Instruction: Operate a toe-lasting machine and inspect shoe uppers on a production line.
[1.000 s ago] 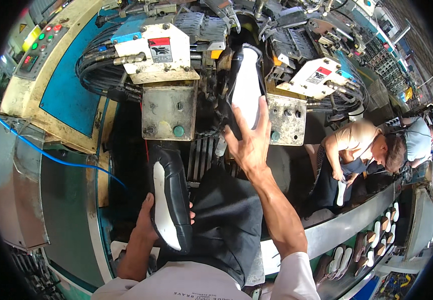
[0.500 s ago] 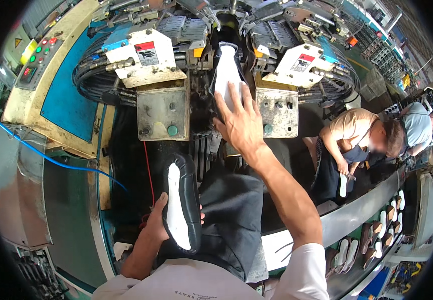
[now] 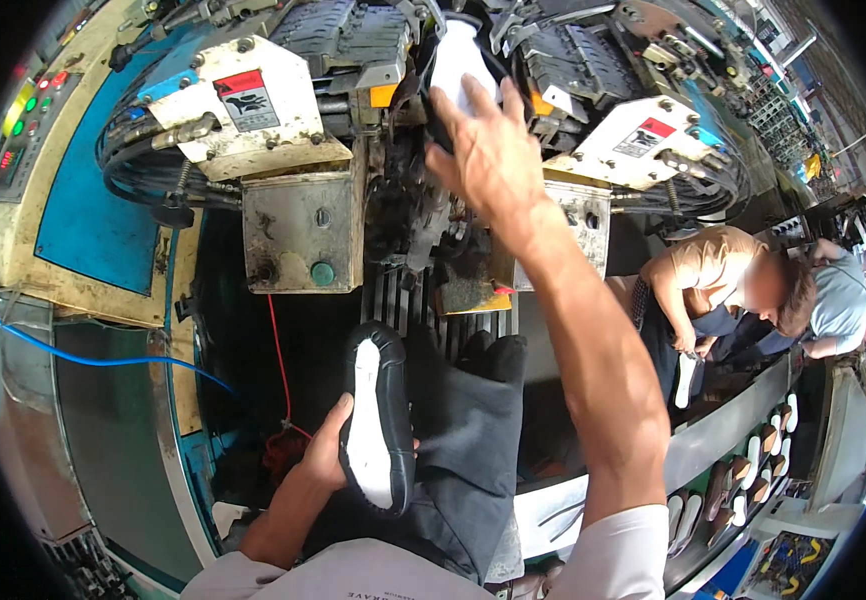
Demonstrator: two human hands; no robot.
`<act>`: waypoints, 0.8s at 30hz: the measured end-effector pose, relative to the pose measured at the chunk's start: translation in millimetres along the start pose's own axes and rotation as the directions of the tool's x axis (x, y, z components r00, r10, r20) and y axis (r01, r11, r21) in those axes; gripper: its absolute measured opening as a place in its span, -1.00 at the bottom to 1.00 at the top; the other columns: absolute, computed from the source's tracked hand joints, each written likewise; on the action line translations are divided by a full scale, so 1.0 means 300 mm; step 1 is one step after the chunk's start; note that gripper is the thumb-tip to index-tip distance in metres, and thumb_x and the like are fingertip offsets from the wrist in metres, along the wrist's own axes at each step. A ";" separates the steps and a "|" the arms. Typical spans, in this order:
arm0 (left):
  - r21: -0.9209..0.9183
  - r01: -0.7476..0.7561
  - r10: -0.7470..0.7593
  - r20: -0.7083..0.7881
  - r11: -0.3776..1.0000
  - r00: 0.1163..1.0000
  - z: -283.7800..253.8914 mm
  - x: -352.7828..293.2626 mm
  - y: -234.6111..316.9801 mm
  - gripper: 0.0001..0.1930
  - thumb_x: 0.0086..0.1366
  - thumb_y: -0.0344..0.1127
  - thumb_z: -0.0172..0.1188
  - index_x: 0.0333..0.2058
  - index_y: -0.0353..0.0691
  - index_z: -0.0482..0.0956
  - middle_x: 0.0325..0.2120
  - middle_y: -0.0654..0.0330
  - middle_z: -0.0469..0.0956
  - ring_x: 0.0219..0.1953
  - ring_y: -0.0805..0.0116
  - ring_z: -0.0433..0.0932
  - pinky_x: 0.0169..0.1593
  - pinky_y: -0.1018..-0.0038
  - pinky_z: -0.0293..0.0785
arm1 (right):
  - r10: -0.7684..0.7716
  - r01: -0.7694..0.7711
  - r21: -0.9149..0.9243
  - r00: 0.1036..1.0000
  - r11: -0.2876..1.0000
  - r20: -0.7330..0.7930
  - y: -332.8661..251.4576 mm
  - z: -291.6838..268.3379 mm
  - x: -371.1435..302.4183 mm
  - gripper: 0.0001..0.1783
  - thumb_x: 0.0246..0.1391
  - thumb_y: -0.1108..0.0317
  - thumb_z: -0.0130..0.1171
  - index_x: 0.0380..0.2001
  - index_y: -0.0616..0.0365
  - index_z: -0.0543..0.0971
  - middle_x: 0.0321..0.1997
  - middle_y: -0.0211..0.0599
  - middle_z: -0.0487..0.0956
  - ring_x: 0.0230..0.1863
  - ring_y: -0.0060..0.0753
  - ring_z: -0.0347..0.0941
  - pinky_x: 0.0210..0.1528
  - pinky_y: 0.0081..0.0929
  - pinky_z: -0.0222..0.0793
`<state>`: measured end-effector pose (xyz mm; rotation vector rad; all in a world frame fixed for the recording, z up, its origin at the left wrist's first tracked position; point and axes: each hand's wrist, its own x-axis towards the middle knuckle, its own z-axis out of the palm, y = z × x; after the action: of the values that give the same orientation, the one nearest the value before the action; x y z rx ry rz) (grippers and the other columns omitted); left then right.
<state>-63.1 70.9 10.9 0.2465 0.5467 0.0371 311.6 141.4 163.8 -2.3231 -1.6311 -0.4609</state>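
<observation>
My left hand (image 3: 327, 446) is wrapped round a black shoe upper (image 3: 371, 425), sole side up, with a white insole along its underside. The thumb lies at its left edge, and the other fingers are mostly hidden behind it. In the middle of the machine sits another black shoe upper with a white insole (image 3: 461, 62), toe end away from me or heel end, I cannot tell which. My right hand (image 3: 495, 165) reaches up to it, fingers spread and laid over the near part of the insole. Its thumb is out to the left, beside the shoe.
The machine (image 3: 303, 225) has metal boxes, hoses and plates on both sides. A control panel (image 3: 28, 125) is at far left, near a blue hose (image 3: 103, 355). At right, a co-worker (image 3: 718, 270) handles a shoe beside a rack of shoes (image 3: 753, 470); another person (image 3: 838, 300) sits beyond.
The view has shifted, with the machine nearer and higher. My right hand stays on the machine's shoe, its fingers a little more bent. My left hand still holds its shoe, now more upright.
</observation>
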 end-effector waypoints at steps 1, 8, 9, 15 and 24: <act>-0.018 0.026 -0.027 -0.035 0.999 0.999 -0.001 0.032 0.013 -0.07 0.56 0.45 -0.11 0.46 -0.37 0.30 0.18 -0.32 0.59 0.17 -0.35 0.66 0.32 -0.27 0.55 | -0.009 0.009 0.012 1.000 1.000 -0.030 0.026 0.008 0.033 -0.20 0.22 0.07 0.45 0.48 -0.13 0.42 0.58 0.01 0.32 0.57 0.64 0.13 0.27 0.21 0.67; -0.026 0.062 -0.063 -0.060 0.998 0.996 -0.028 0.152 0.081 -0.07 0.56 0.45 -0.12 0.44 -0.38 0.32 0.15 -0.28 0.62 0.13 -0.31 0.68 0.28 -0.21 0.60 | -0.034 0.034 0.001 0.999 0.999 -0.025 0.048 -0.008 0.102 -0.22 0.18 0.11 0.47 0.44 -0.07 0.47 0.57 0.11 0.36 0.52 0.73 0.21 0.26 0.27 0.64; -0.026 0.056 -0.057 -0.041 0.998 0.998 -0.033 0.161 0.090 -0.07 0.56 0.45 -0.12 0.45 -0.37 0.33 0.15 -0.27 0.62 0.13 -0.31 0.68 0.28 -0.21 0.60 | -0.036 0.036 -0.003 0.999 0.999 -0.028 0.035 -0.020 0.110 -0.22 0.17 0.11 0.47 0.44 -0.05 0.48 0.56 0.12 0.38 0.51 0.74 0.22 0.25 0.26 0.65; 0.101 -0.039 0.038 0.015 0.994 0.999 0.016 0.126 0.138 -0.14 0.55 0.39 0.00 0.46 -0.29 0.34 0.21 -0.24 0.58 0.15 -0.27 0.67 0.31 -0.25 0.56 | 0.006 -0.006 -0.056 1.000 0.998 -0.012 -0.043 -0.089 0.171 -0.23 0.21 0.09 0.45 0.43 0.04 0.49 0.44 0.17 0.48 0.49 0.44 0.34 0.47 0.19 0.37; 0.325 -0.284 0.304 -0.012 0.902 0.953 0.138 0.021 0.165 -0.30 0.60 0.15 0.03 0.35 -0.41 0.42 0.12 -0.19 0.64 0.06 -0.17 0.74 0.19 -0.05 0.70 | 0.272 -0.289 0.690 0.952 0.663 0.137 -0.198 -0.073 -0.520 -0.14 0.41 -0.06 0.30 0.57 0.16 0.29 0.31 0.37 0.49 0.30 0.32 0.48 0.37 0.03 0.43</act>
<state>-34.6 110.3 53.8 0.6477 0.5727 0.2522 204.0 18.8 122.9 -1.9040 -1.1193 0.2435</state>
